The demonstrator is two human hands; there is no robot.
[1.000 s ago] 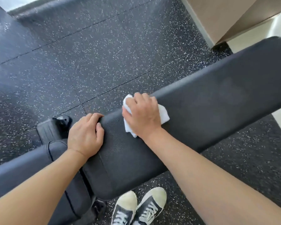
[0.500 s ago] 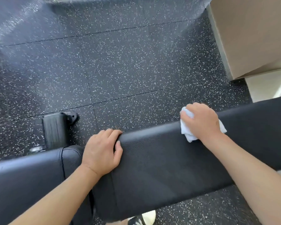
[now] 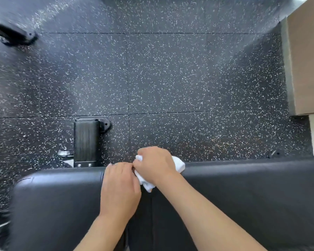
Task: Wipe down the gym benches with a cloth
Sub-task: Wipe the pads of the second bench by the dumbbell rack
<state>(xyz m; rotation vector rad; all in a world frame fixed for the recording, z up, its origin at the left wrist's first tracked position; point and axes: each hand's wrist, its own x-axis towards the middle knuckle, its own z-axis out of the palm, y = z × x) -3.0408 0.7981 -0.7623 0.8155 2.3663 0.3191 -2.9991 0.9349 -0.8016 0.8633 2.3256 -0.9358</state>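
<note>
A black padded gym bench (image 3: 243, 192) runs across the bottom of the head view, with a seat pad on the left and a longer back pad on the right. A crumpled white cloth (image 3: 179, 164) lies on the far edge of the back pad, close to the gap between the pads. My right hand (image 3: 155, 164) grips the cloth and presses it against the bench. My left hand (image 3: 119, 189) rests palm down on the bench at the gap, fingers over the far edge, touching the right hand.
Black rubber floor tiles with white specks (image 3: 170, 78) fill the area beyond the bench. A black bench foot with a wheel (image 3: 86, 142) stands on the floor just behind the seat pad. A beige wall corner (image 3: 306, 60) rises at the right. Another black frame part (image 3: 13, 36) shows at the upper left.
My right hand has slid the cloth leftward along the bench's far edge, back beside my left hand. The view has shifted, so the bench now lies level across the bottom.
</note>
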